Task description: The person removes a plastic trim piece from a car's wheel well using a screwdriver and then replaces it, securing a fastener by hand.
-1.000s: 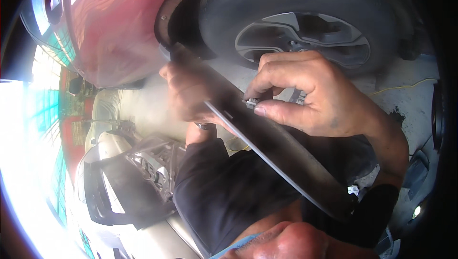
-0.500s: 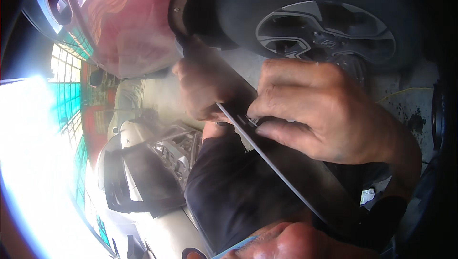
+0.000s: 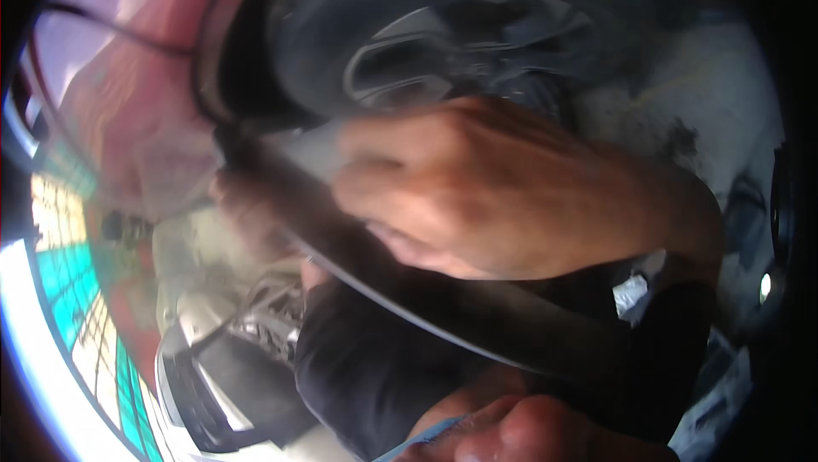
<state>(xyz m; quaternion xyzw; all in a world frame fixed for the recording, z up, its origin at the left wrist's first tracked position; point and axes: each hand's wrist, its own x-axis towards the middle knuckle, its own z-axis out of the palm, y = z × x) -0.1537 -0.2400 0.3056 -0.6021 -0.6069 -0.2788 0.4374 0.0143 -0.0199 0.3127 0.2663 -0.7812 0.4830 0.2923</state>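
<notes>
A long, dark, curved trim strip [image 3: 383, 287] with a pale thin edge runs slantwise across the view. My left hand [image 3: 251, 211], blurred by motion, is wrapped round its far left end. My right hand [image 3: 477, 194] is closed over the strip's middle, fingers curled toward its upper side. What lies between those fingertips is hidden and smeared. Just beyond the hands stand a dark tyre [image 3: 311, 53] with a grey and black spoked wheel [image 3: 400, 57], and a red car body panel [image 3: 128, 113] edged by a black wheel arch [image 3: 209, 62].
At the lower left is a pale vehicle [image 3: 192, 317] with a dark panel on it. Green and clear window panes [image 3: 72, 292] let in strong light. A crumpled white piece [image 3: 630, 296] lies to the right. The concrete floor [image 3: 707, 79] carries a dark stain [image 3: 682, 138].
Both hands and the strip have shifted left in view, as have the wheel and red panel. The small clip-like piece seen at my right fingertips before is now hidden.
</notes>
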